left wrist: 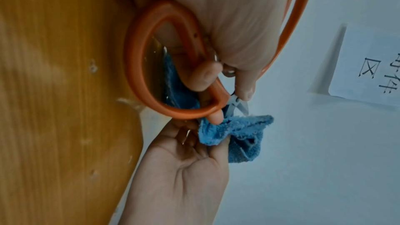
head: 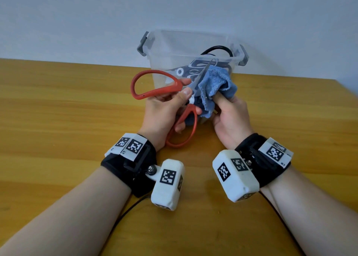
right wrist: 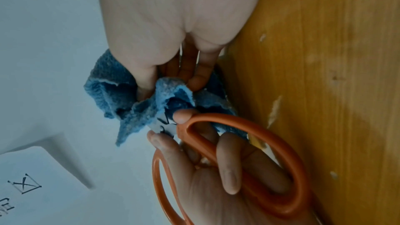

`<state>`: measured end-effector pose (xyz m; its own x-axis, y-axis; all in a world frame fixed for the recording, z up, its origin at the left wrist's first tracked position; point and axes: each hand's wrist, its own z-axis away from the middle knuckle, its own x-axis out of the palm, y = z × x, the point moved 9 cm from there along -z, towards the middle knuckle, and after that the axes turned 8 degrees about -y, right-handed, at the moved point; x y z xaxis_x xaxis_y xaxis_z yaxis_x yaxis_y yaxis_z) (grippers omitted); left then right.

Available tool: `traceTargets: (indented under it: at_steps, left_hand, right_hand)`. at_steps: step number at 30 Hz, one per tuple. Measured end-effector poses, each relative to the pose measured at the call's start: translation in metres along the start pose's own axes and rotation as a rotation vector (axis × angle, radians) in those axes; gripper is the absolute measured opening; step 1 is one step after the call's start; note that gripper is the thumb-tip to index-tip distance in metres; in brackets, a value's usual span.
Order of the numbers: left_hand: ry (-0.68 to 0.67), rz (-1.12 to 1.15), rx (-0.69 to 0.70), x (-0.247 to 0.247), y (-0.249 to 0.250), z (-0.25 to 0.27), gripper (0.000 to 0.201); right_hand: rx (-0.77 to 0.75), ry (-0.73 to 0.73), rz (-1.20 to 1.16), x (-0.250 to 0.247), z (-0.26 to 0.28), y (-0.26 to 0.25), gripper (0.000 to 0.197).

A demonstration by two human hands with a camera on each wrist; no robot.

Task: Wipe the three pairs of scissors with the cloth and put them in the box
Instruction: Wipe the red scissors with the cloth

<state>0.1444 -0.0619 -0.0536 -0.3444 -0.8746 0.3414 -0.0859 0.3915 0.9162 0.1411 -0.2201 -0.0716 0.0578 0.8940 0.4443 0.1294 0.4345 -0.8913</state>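
Just left of the clear box (head: pixel 190 48), red-handled scissors (head: pixel 155 85) held up over the wooden bench (head: pixel 58 104), blades slightly parted and angled up toward the box's near wall. Left hand (head: pixel 164 112) wrapped around the scissors near the pivot: thumb laid across the joint, one finger through the lower loop, upper loop sticking out free to the left. From the left wrist view, same grip seen close, fingertips (left wrist: pixel 216 117) touching the blue cloth (left wrist: pixel 238 133).

Directly in front of the box, blue cloth (head: pixel 215 87) bunched against the right side of the blades, covering their outer part. Right of that, right hand (head: pixel 230 116) pinching the cloth between thumb and fingers, thumb tucked up into the folds. In the right wrist view, cloth (right wrist: pixel 134 102) folded around the metal just past the pivot.

Inside the box, other scissors: a patterned dark-and-white pair (head: pixel 199 67) lying against the front wall, and behind it a black handle loop (head: pixel 219 49), probably the third pair, though blurred through the plastic. On both forearms, black wrist straps carrying white camera housings with printed markers.
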Motion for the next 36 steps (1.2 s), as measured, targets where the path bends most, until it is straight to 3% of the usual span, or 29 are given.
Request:
traceTargets:
  at_steps: [5,10,13,15,16,19,22,25,29,36]
  left_hand:
    - [-0.013,0.010,0.011,-0.001,-0.002,-0.002,0.026]
    - [-0.025,0.033,0.023,0.000,-0.001,-0.002,0.029]
    - [0.058,0.108,0.011,-0.012,0.000,-0.003,0.029]
    - [0.107,0.189,0.002,-0.021,0.001,-0.003,0.031]
    - [0.105,0.227,0.001,-0.022,0.002,-0.003,0.033]
    - [0.058,0.271,0.013,-0.020,0.003,-0.004,0.032]
    - [0.022,0.249,0.017,-0.016,0.000,-0.005,0.033]
    - [-0.059,0.081,0.017,-0.002,-0.004,-0.004,0.033]
    - [-0.115,-0.053,0.005,0.012,-0.007,-0.001,0.035]
    - [-0.032,-0.078,-0.001,0.006,-0.007,-0.002,0.035]
  right_hand:
    - [-0.032,0.095,0.004,-0.011,0.000,-0.002,0.006]
    - [-0.104,0.149,-0.027,-0.017,0.002,-0.007,0.012]
    - [-0.130,0.249,-0.140,-0.033,-0.001,-0.011,0.016]
    - [-0.100,0.256,-0.202,-0.040,-0.006,-0.007,0.008]
    - [-0.077,0.213,-0.212,-0.036,-0.008,-0.004,0.008]
    - [0.037,-0.029,-0.196,-0.007,-0.009,0.011,0.042]
    - [0.107,-0.251,-0.037,0.020,-0.003,0.019,0.028]
    - [0.075,-0.309,0.097,0.030,0.002,0.017,0.016]
    - [0.027,-0.220,0.160,0.023,0.001,0.010,0.012]
    - [0.048,-0.017,0.055,0.007,-0.001,0.013,0.015]
